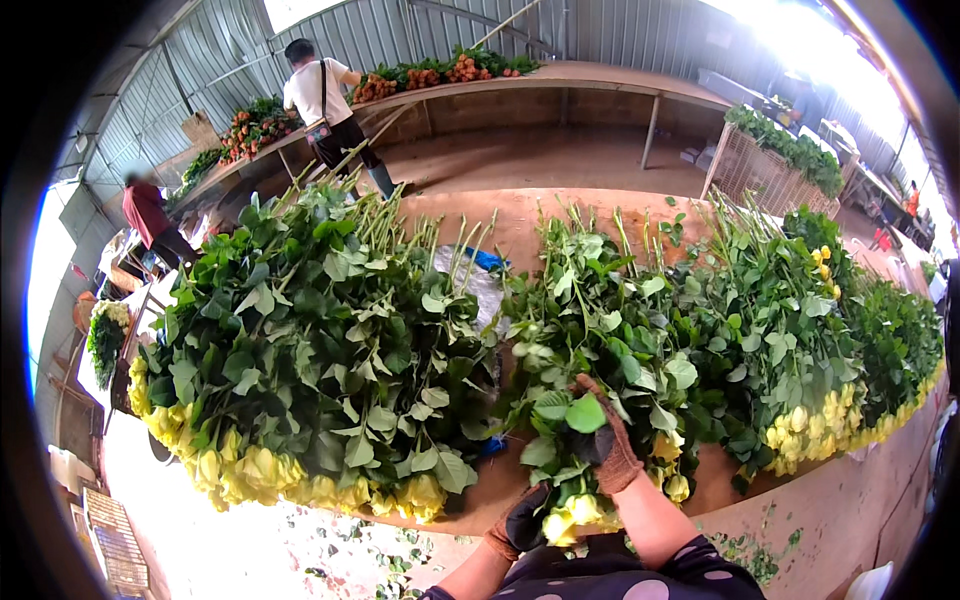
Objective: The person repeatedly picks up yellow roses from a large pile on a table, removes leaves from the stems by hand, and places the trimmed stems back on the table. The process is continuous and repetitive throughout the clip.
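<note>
Both my hands wear brown and black gloves. My left hand [520,520], low at the table's near edge, is closed beside a few yellow rose heads [574,516] and grips their stems. Just above those blooms, my right hand [610,445] reaches into the foliage, its fingers curled about the leafy stems, partly hidden by a broad green leaf [586,413]. The roses lie with blooms toward me and cut stem ends away. More leafy rose stems [640,350] lie directly beyond my right hand.
A large pile of yellow roses [310,340] covers the table's left; more roses [790,340] lie on the right. The brown tabletop [480,205] shows behind. Fallen leaves [390,560] litter the floor. Two people [322,95] [155,215] stand beyond, near orange flowers [255,130] and a crate [760,170].
</note>
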The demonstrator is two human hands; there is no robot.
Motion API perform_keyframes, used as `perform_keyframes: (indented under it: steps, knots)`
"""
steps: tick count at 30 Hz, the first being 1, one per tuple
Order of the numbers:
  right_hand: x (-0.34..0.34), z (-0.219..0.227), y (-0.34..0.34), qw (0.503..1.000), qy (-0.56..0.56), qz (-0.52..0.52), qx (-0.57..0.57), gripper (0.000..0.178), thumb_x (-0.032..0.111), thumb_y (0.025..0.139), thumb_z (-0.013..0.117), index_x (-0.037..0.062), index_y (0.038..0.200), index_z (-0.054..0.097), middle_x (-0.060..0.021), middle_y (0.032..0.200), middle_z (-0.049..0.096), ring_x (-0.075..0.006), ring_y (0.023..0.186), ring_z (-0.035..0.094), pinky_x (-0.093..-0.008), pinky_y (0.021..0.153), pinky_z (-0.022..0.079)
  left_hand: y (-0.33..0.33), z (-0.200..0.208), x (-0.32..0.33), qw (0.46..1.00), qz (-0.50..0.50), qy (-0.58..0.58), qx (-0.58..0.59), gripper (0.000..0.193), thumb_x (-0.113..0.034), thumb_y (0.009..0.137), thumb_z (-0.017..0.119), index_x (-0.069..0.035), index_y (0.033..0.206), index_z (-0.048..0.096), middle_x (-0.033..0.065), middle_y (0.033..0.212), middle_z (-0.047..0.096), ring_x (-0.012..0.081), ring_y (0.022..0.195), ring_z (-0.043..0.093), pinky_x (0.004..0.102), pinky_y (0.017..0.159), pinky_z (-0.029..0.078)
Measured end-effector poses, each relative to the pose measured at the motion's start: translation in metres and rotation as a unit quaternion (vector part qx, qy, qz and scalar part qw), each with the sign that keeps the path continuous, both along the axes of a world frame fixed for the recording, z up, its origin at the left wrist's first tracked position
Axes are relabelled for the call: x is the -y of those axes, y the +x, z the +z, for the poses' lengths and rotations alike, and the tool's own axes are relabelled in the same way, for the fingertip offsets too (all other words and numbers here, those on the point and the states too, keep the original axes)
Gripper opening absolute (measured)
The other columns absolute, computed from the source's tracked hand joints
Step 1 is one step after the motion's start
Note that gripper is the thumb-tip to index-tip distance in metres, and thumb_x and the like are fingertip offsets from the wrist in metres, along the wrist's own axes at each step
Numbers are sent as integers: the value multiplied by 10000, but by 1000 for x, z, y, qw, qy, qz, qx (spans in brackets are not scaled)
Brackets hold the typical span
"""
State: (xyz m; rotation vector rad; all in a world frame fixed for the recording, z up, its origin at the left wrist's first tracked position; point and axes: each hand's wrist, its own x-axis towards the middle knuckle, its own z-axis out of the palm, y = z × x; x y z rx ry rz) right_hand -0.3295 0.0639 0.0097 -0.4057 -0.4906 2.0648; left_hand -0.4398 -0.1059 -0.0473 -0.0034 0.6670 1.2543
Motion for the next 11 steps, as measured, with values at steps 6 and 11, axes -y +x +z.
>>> perform_keyframes:
  steps: [6,11]
  knots:
    - [49,40,-13,811,202,24,549,498,258,780,583,76,1196,381,-127,1193,379,-201,1107,369,-296,930,299,-41,12,5,798,-43,254,-545,435,-39,825,454,-85,1235,319,109,1082,502,184,992,505,314,794,446]
    - [17,3,11,932,-24,319,169,852,318,716,632,177,1334,63,-119,1359,179,-297,1196,302,-357,1008,206,-41,67,-16,968,90,68,-224,482,-117,820,515,-80,1252,303,126,1157,455,225,1032,483,298,819,420]
